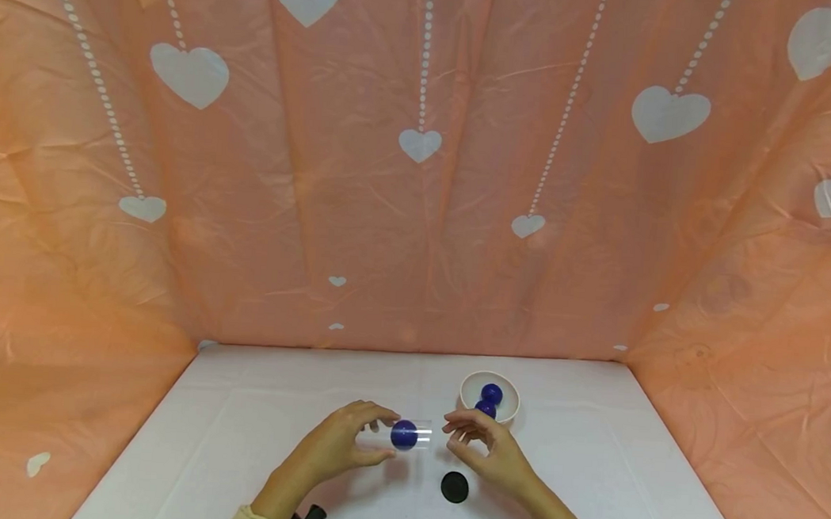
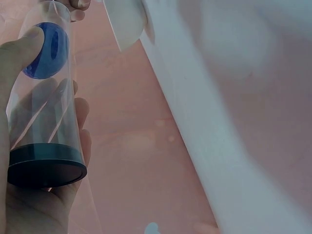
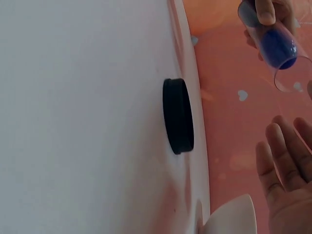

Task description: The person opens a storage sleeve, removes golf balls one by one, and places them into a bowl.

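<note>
My left hand (image 1: 344,438) grips a clear plastic tube (image 2: 44,112) above the table, its fingers and thumb curled around it. A black cap (image 2: 48,165) closes the tube's end at the palm, while the other end, facing my right hand, has no cap. Inside the tube sits one blue ball (image 1: 404,435). My right hand (image 1: 492,455) hovers just right of the tube's uncapped end, holding nothing, fingers loosely bent. Below it a loose black lid (image 1: 455,487) lies on the table; the right wrist view shows this black lid (image 3: 178,116) too.
A white bowl (image 1: 513,412) with two blue balls (image 1: 491,393) stands behind my right hand, which overlaps its front rim in the head view. The white table (image 1: 272,386) is bordered by orange sheeting (image 1: 417,236) with heart prints at the back and sides.
</note>
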Action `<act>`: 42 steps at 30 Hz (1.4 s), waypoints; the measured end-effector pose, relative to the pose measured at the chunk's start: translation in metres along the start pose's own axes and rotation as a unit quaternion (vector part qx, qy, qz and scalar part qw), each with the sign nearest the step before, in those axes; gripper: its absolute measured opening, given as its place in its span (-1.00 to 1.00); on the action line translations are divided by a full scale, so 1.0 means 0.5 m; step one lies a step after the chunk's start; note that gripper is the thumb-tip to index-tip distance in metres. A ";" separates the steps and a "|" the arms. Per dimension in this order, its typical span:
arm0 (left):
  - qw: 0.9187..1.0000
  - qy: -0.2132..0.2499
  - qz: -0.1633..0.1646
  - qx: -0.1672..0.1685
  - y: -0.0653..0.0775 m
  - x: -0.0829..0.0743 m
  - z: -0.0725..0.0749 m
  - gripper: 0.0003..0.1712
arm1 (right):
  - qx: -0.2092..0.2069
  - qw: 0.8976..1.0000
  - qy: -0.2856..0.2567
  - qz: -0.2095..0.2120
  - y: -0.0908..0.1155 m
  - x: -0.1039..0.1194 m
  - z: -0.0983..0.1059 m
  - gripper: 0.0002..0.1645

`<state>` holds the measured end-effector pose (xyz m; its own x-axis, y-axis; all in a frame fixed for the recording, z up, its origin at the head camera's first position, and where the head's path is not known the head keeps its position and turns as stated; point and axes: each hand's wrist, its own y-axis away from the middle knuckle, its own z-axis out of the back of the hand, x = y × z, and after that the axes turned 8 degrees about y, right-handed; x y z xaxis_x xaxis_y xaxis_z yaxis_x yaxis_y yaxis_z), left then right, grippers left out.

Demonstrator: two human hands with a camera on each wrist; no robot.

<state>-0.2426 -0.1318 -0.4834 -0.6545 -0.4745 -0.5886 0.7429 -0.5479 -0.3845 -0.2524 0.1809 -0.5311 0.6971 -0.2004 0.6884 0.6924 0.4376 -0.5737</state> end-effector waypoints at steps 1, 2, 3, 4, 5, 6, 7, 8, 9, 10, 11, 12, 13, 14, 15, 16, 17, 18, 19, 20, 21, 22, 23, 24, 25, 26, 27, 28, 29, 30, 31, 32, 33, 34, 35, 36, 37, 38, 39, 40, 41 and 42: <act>1.000 -0.001 -0.001 0.000 0.000 0.000 0.000 -0.48 | 0.003 1.000 -0.003 -0.001 0.001 0.001 -0.002 -0.60; 1.000 -0.002 -0.001 0.001 0.000 0.000 0.000 -0.48 | 0.006 1.000 -0.004 0.000 0.001 0.001 -0.004 -0.60; 1.000 -0.002 -0.001 0.001 0.000 0.000 0.000 -0.48 | 0.007 1.000 -0.005 0.002 0.001 0.002 -0.006 -0.59; 1.000 -0.003 -0.001 0.001 -0.001 -0.001 0.000 -0.48 | 0.008 1.000 -0.007 0.004 0.001 0.003 -0.008 -0.59; 1.000 -0.003 -0.001 0.001 -0.001 -0.001 -0.001 -0.48 | 0.010 1.000 -0.009 0.007 0.000 0.004 -0.009 -0.58; 1.000 -0.004 -0.001 0.000 -0.001 -0.002 0.000 -0.48 | 0.012 1.000 -0.013 0.007 0.000 0.005 -0.011 -0.58; 1.000 -0.005 -0.002 0.000 -0.002 -0.002 0.000 -0.48 | 0.013 1.000 -0.017 0.008 -0.001 0.005 -0.012 -0.58; 1.000 -0.006 -0.002 0.000 -0.002 -0.002 -0.001 -0.48 | 0.015 1.000 -0.019 0.010 -0.001 0.006 -0.014 -0.58; 1.000 -0.006 -0.003 0.000 -0.002 -0.003 -0.001 -0.48 | 0.017 1.000 -0.023 0.011 -0.002 0.007 -0.015 -0.58; 1.000 -0.007 -0.004 0.000 -0.002 -0.003 -0.001 -0.48 | 0.019 0.999 -0.027 0.011 -0.002 0.007 -0.017 -0.57; 1.000 -0.008 -0.005 0.000 -0.003 -0.003 -0.001 -0.48 | 0.020 0.999 -0.031 0.011 -0.003 0.008 -0.018 -0.57; 1.000 -0.009 -0.006 0.000 -0.003 -0.004 -0.001 -0.47 | 0.021 0.999 -0.035 0.009 -0.003 0.008 -0.020 -0.56; 1.000 -0.010 -0.007 0.000 -0.003 -0.004 -0.001 -0.47 | 0.021 0.999 -0.038 0.011 -0.003 0.008 -0.021 -0.56; 1.000 -0.010 -0.008 0.000 -0.003 -0.004 -0.001 -0.47 | 0.021 0.999 -0.039 0.013 -0.004 0.008 -0.023 -0.55; 1.000 -0.010 -0.009 -0.001 -0.003 -0.004 -0.001 -0.47 | 0.022 0.999 -0.042 0.013 -0.004 0.007 -0.024 -0.54; 1.000 -0.010 -0.010 -0.001 -0.003 -0.004 -0.001 -0.47 | 0.021 0.999 -0.043 0.014 -0.004 0.007 -0.025 -0.54; 1.000 -0.010 -0.010 -0.001 -0.003 -0.004 -0.001 -0.47 | 0.021 0.999 -0.044 0.015 -0.004 0.006 -0.027 -0.54; 1.000 -0.010 -0.011 -0.002 -0.003 -0.005 -0.001 -0.47 | 0.020 0.999 -0.044 0.017 -0.004 0.006 -0.028 -0.53; 1.000 -0.008 -0.011 -0.002 -0.003 -0.005 -0.001 -0.47 | 0.020 0.999 -0.045 0.018 -0.004 0.006 -0.029 -0.53; 1.000 -0.008 -0.011 -0.001 -0.003 -0.005 -0.001 -0.47 | 0.019 0.999 -0.045 0.020 -0.004 0.006 -0.030 -0.53; 1.000 -0.007 -0.010 -0.001 -0.003 -0.005 -0.001 -0.47 | 0.018 0.999 -0.045 0.021 -0.004 0.007 -0.031 -0.53; 1.000 -0.006 -0.010 -0.001 -0.003 -0.005 -0.001 -0.47 | 0.017 0.999 -0.044 0.021 -0.004 0.007 -0.031 -0.54; 1.000 -0.005 -0.010 0.000 -0.003 -0.005 -0.001 -0.47 | 0.016 0.999 -0.045 0.018 -0.005 0.008 -0.032 -0.54; 1.000 -0.005 -0.010 0.000 -0.003 -0.005 -0.001 -0.47 | 0.015 0.999 -0.045 0.017 -0.005 0.008 -0.032 -0.54; 1.000 -0.005 -0.010 0.000 -0.003 -0.005 -0.001 -0.47 | 0.015 0.999 -0.046 0.012 -0.005 0.008 -0.033 -0.53; 1.000 -0.006 -0.010 0.000 -0.003 -0.005 -0.001 -0.47 | 0.016 0.999 -0.045 0.009 -0.005 0.009 -0.033 -0.53; 1.000 -0.006 -0.010 0.000 -0.003 -0.005 -0.001 -0.47 | 0.016 0.999 -0.046 0.006 -0.005 0.009 -0.034 -0.53; 1.000 -0.007 -0.011 0.000 -0.003 -0.005 -0.001 -0.47 | 0.017 0.999 -0.048 0.002 -0.006 0.009 -0.034 -0.53; 1.000 -0.009 -0.012 0.000 -0.004 -0.005 -0.001 -0.47 | 0.018 0.999 -0.049 0.003 -0.006 0.009 -0.034 -0.53; 1.000 -0.010 -0.012 0.000 -0.004 -0.006 -0.001 -0.47 | 0.018 0.999 -0.050 0.005 -0.006 0.008 -0.034 -0.53; 1.000 -0.011 -0.011 0.000 -0.004 -0.006 0.000 -0.47 | 0.019 0.999 -0.051 0.005 -0.006 0.008 -0.035 -0.53; 1.000 -0.013 -0.012 0.001 -0.004 -0.006 0.000 -0.47 | 0.018 0.999 -0.051 0.009 -0.006 0.007 -0.035 -0.53; 1.000 -0.014 -0.011 0.001 -0.004 -0.006 -0.001 -0.47 | 0.018 0.998 -0.052 0.012 -0.007 0.007 -0.035 -0.53; 1.000 -0.016 -0.011 0.002 -0.004 -0.007 -0.001 -0.46 | 0.018 0.998 -0.054 0.012 -0.007 0.006 -0.035 -0.52; 1.000 -0.017 -0.011 0.002 -0.004 -0.007 -0.001 -0.46 | 0.017 0.998 -0.054 0.015 -0.007 0.005 -0.035 -0.52; 1.000 -0.017 -0.011 0.003 -0.004 -0.007 -0.001 -0.46 | 0.016 0.998 -0.055 0.016 -0.008 0.005 -0.035 -0.52; 1.000 -0.018 -0.012 0.003 -0.004 -0.007 -0.001 -0.46 | 0.016 0.998 -0.057 0.016 -0.008 0.005 -0.035 -0.52; 1.000 -0.019 -0.012 0.003 -0.004 -0.007 -0.001 -0.46 | 0.016 0.998 -0.058 0.016 -0.008 0.004 -0.035 -0.52; 1.000 -0.019 -0.013 0.004 -0.004 -0.007 -0.001 -0.46 | 0.016 0.998 -0.059 0.016 -0.008 0.004 -0.036 -0.52; 1.000 -0.019 -0.016 0.003 -0.005 -0.007 -0.001 -0.46 | 0.016 0.998 -0.060 0.015 -0.008 0.003 -0.036 -0.51; 1.000 -0.019 -0.016 0.003 -0.005 -0.007 -0.001 -0.47 | 0.017 0.998 -0.061 0.014 -0.008 0.003 -0.036 -0.52; 1.000 -0.019 -0.018 0.004 -0.005 -0.007 -0.002 -0.47 | 0.017 0.998 -0.062 0.013 -0.008 0.002 -0.037 -0.52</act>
<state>-0.2421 -0.1281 -0.4809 -0.6854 -0.4797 -0.5478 0.7181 -0.5699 -0.3995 -0.2509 0.1629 -0.5363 0.6853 -0.0800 0.7238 0.6658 0.4716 -0.5782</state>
